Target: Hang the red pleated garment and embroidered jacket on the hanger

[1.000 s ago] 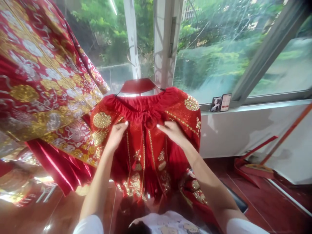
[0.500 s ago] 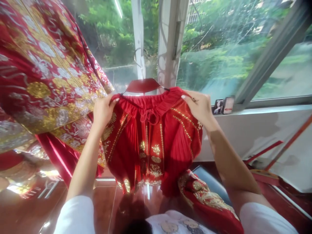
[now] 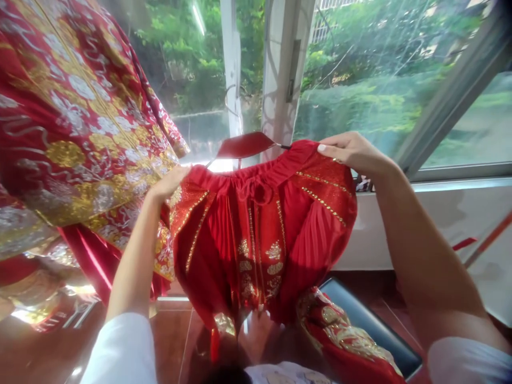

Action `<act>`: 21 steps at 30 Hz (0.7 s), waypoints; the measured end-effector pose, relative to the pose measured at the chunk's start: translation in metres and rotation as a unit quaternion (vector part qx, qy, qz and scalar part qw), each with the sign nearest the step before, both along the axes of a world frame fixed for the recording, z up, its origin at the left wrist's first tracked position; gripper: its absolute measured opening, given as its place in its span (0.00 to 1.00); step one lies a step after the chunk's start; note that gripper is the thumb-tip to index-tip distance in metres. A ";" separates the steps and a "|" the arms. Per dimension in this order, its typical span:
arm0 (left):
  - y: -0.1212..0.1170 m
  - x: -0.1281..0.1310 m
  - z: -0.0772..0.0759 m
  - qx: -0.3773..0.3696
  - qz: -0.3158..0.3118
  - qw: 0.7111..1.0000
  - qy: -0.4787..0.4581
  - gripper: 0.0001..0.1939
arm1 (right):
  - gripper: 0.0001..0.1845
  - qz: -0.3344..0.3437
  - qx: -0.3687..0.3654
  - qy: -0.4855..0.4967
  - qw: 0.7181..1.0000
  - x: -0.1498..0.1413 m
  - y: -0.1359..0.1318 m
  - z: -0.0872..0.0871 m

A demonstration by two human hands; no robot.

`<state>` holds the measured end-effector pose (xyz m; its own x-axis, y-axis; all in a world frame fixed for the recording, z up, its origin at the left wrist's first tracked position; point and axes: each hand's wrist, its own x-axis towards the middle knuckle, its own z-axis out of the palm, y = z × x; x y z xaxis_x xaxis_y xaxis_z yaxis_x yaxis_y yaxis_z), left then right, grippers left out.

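Note:
In front of me hangs a red pleated skirt (image 3: 228,229) with gold embroidery, gold studded lines and a tied drawstring at its gathered waist. A red hanger (image 3: 248,145) with a metal hook sits at the waistband, its clips at the two sides. My left hand (image 3: 170,184) grips the left end of the waistband, fingers partly hidden by the cloth. At the right end, my right hand (image 3: 354,152) pinches the waistband, with the thumb in front. The skirt is spread wide between both hands.
A red robe with gold and silver embroidery (image 3: 80,106) hangs at the left. Another embroidered red garment (image 3: 344,330) lies lower right over a dark padded seat (image 3: 364,314). Windows (image 3: 360,96) with a white sill (image 3: 460,185) stand behind.
My right hand has moved right and slightly up, pulling the waistband wider. The skirt and hanger have shifted a little right in view. Both hands keep their hold.

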<state>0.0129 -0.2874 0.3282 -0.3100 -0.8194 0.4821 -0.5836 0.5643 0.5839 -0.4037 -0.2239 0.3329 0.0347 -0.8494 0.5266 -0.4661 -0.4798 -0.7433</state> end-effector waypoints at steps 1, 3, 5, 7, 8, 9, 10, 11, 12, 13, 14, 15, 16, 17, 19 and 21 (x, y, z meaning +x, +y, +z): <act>0.010 0.002 0.003 -0.016 0.018 1.000 -0.019 0.24 | 0.14 -0.003 -0.017 0.012 1.000 0.001 0.004 -0.003; 0.033 0.002 0.003 -0.070 0.077 0.993 -0.061 0.24 | 0.15 -0.007 -0.058 0.032 0.998 0.004 0.010 -0.010; 0.053 -0.004 -0.004 -0.131 0.143 0.977 -0.092 0.23 | 0.17 -0.032 -0.114 0.059 0.991 0.010 0.012 -0.021; 0.062 -0.011 -0.014 -0.168 0.194 0.963 -0.085 0.23 | 0.19 -0.094 -0.174 0.092 0.976 0.016 0.011 -0.034; 0.060 -0.014 -0.019 -0.176 0.205 0.960 -0.074 0.24 | 0.19 -0.132 -0.201 0.109 0.965 0.019 0.011 -0.040; 0.056 -0.014 -0.022 -0.172 0.198 0.963 -0.063 0.25 | 0.18 -0.167 -0.224 0.126 0.952 0.020 0.010 -0.045; 0.049 -0.013 -0.023 -0.156 0.170 0.971 -0.057 0.25 | 0.19 -0.192 -0.245 0.142 0.940 0.021 0.010 -0.049; 0.042 -0.010 -0.023 -0.131 0.129 0.982 -0.054 0.26 | 0.19 -0.206 -0.264 0.155 0.929 0.022 0.010 -0.052; 0.035 -0.007 -0.021 -0.103 0.086 0.989 -0.054 0.27 | 0.20 -0.214 -0.281 0.166 0.921 0.021 0.011 -0.054; 0.029 -0.005 -0.020 -0.085 0.059 0.993 -0.051 0.28 | 0.20 -0.217 -0.293 0.177 0.914 0.020 0.013 -0.055; 0.027 -0.003 -0.020 -0.086 0.059 0.994 -0.043 0.28 | 0.21 -0.217 -0.299 0.188 0.910 0.018 0.015 -0.056; 0.027 -0.004 -0.021 -0.109 0.082 0.990 -0.034 0.29 | 0.22 -0.216 -0.298 0.201 0.908 0.016 0.018 -0.056; 0.031 -0.007 -0.025 -0.158 0.120 0.980 -0.022 0.29 | 0.23 -0.212 -0.294 0.214 0.907 0.014 0.022 -0.059; 0.038 -0.012 -0.033 -0.223 0.164 0.961 -0.007 0.29 | 0.25 -0.207 -0.288 0.226 0.907 0.011 0.027 -0.064; 0.060 -0.031 -0.062 -0.347 0.223 0.910 0.030 0.27 | 0.30 -0.205 -0.272 0.235 0.910 0.006 0.040 -0.087; 0.086 -0.058 -0.110 -0.333 0.199 0.919 0.069 0.17 | 0.34 -0.225 -0.235 0.225 0.918 0.004 0.058 -0.132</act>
